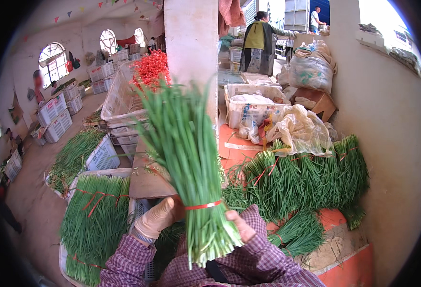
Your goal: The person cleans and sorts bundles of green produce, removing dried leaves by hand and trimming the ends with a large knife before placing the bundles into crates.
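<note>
A large bundle of long green stalks, seemingly garlic chives (192,165), is tied near its pale cut ends with a red band (203,205). My left hand (156,217), in a pale glove, is at the bundle's left side, its fingers partly hidden behind the stalks. On the lower right side of the same bundle, my right hand (241,226) holds it near the cut ends. The leafy tips point up and away from me and look blurred.
A crate of tied chives (95,215) stands at left, beside a wooden board (149,179). Tied bundles (303,179) lie at right near plastic bags (300,129). Red ties (153,70) fill a crate by the pillar (191,39). A person (255,43) stands at the back.
</note>
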Demonstrator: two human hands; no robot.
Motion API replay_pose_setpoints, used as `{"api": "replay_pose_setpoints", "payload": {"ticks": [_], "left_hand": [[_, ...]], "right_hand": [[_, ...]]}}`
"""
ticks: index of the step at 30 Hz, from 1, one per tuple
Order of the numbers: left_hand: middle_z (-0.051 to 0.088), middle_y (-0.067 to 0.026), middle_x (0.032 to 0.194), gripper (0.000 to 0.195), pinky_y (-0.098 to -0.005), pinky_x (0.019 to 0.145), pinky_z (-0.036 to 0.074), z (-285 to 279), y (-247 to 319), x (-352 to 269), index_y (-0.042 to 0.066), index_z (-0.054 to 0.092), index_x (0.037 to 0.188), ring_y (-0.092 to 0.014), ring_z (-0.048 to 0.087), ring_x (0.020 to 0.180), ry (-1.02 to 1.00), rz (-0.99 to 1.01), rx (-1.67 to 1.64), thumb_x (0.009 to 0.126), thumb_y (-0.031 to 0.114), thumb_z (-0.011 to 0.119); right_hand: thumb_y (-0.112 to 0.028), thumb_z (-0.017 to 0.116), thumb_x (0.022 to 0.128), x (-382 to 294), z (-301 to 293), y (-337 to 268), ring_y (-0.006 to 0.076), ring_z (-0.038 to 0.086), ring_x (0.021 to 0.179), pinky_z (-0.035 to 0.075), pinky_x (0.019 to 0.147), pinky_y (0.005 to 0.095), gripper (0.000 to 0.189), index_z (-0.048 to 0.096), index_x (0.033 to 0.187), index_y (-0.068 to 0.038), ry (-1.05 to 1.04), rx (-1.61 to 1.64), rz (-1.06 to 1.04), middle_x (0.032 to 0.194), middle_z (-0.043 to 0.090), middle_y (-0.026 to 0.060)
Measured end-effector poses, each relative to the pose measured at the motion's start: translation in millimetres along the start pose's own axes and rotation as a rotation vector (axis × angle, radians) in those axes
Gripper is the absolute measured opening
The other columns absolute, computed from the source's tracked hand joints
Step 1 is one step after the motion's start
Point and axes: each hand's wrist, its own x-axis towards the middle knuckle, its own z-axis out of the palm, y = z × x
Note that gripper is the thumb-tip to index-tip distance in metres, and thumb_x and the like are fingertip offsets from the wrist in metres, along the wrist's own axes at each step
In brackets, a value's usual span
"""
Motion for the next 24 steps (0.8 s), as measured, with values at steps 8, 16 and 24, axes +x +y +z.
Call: {"api": "replay_pose_setpoints", "payload": {"ticks": [8,16,24], "left_hand": [[0.062,-0.0174,0.129,0.095,-0.0427,0.097,0.055,-7.4,40.7,-110.4,-0.001,0.05,0.139,-0.029,0.063,0.117,0.678,0.171,0.018,0.083,0.076,0.058],[0.061,-0.0058,0.132,0.065,-0.0348,0.106,0.045,-12.0,21.1,-158.9,0.004,0.051,0.14,-0.018,0.058,0.12,0.905,0.235,0.029,0.087,0.034,0.077],[0.067,-0.0032,0.121,0.046,-0.0302,0.095,0.05,-19.1,-6.0,-178.8,0.004,0.062,0.128,-0.015,0.063,0.106,1.051,0.297,-0.262,0.09,0.026,0.075]], "right_hand": [[-0.037,0.064,0.099,114.7,40.3,67.5,0.0166,0.038,0.139,0.032,0.116,0.0337,0.067,0.033,0.15,-0.006,-0.25,-0.746,0.116,0.151,0.041,0.0101],[-0.011,0.066,0.098,174.6,94.8,93.0,0.0152,0.054,0.121,0.042,0.108,0.0293,0.056,0.034,0.142,0.001,-0.146,-0.725,-0.275,0.134,0.056,0.011],[-0.009,0.073,0.086,201.6,98.2,126.9,0.017,0.066,0.089,0.057,0.079,0.032,0.041,0.05,0.119,-0.002,0.221,-0.403,-0.381,0.107,0.066,0.0082]]}}
